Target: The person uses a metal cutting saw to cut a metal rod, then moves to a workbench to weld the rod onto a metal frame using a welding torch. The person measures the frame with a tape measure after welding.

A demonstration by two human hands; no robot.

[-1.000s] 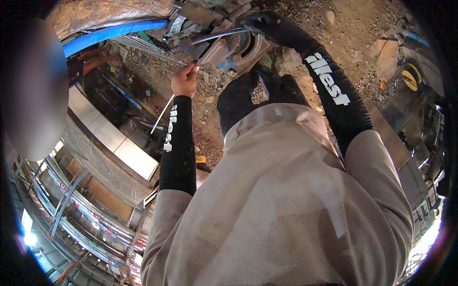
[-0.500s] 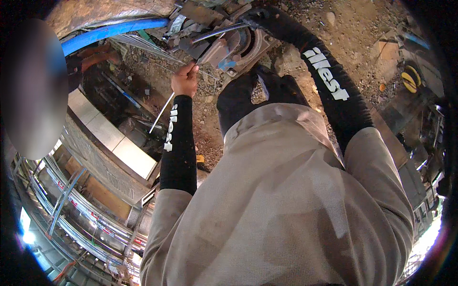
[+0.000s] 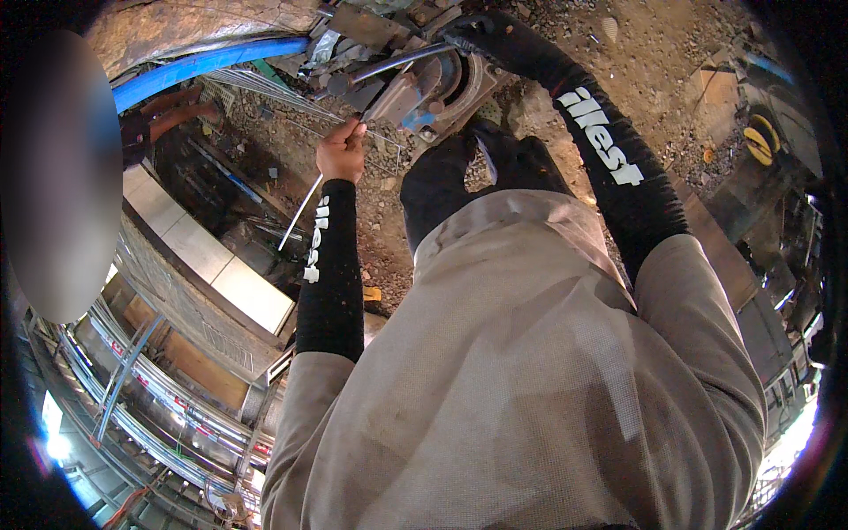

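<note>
My bare left hand (image 3: 340, 152) is closed around a thin pale metal rod (image 3: 302, 210), whose lower end sticks out below the fist. The rod's other end is hard to make out beside a rusty metal machine (image 3: 408, 99) with a curved, slotted part, low to the ground. In a black glove, my right hand (image 3: 477, 35) is wrapped around the end of a shiny metal bar (image 3: 397, 62). This bar slants across above the machine to a dark, blunt end (image 3: 338, 85), above and left of my left fist.
A bundle of thin rods (image 3: 274, 88) lies beyond my left hand, below a blue curved beam (image 3: 208, 66). Another person's legs (image 3: 172, 119) are at far left. A pale-topped bench (image 3: 208, 252) stands left, above racked metal lengths (image 3: 177, 406). A yellow-and-black object (image 3: 761, 140) lies right.
The bar's dark blunt end shows lower and further left, and its shaft slants a little more. My left hand and the rod have hardly moved. The other person's legs show more clearly.
</note>
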